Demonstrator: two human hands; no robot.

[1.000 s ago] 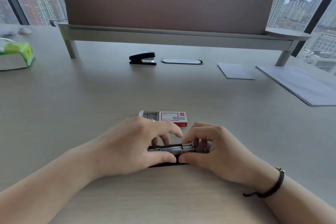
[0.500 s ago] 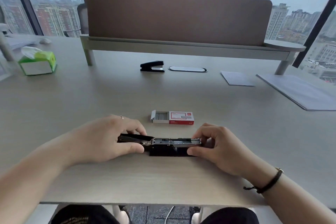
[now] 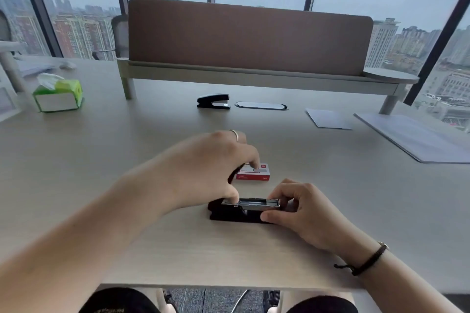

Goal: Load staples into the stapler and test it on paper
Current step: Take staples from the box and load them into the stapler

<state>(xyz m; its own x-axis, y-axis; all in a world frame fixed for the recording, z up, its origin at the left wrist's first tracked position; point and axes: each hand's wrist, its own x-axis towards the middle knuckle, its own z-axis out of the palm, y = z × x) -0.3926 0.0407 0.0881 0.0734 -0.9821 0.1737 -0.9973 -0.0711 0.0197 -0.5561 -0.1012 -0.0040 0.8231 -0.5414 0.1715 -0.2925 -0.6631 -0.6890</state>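
A black stapler (image 3: 236, 213) lies near the front of the desk (image 3: 127, 160) with its metal staple magazine (image 3: 251, 204) exposed on top. My right hand (image 3: 302, 213) grips its right end, thumb along the front. My left hand (image 3: 208, 168) curls over its left end, thumb on the magazine's left tip. A dark part under the palm looks like the raised top cover. My left fingertips reach the red-and-white staple box (image 3: 256, 175) just behind. Whether staples lie in the magazine is hidden.
A second black stapler (image 3: 213, 101) and an oval cable cover (image 3: 262, 105) sit at the back. A small paper sheet (image 3: 328, 118) and a larger paper stack (image 3: 412, 140) lie to the right. A green tissue box (image 3: 58, 95) stands far left, under a brown divider (image 3: 249, 33).
The cover that lay flat to the left is no longer flat. My left hand has lifted and moved right, over the magazine's left end toward the staple box. My right hand keeps its grip.
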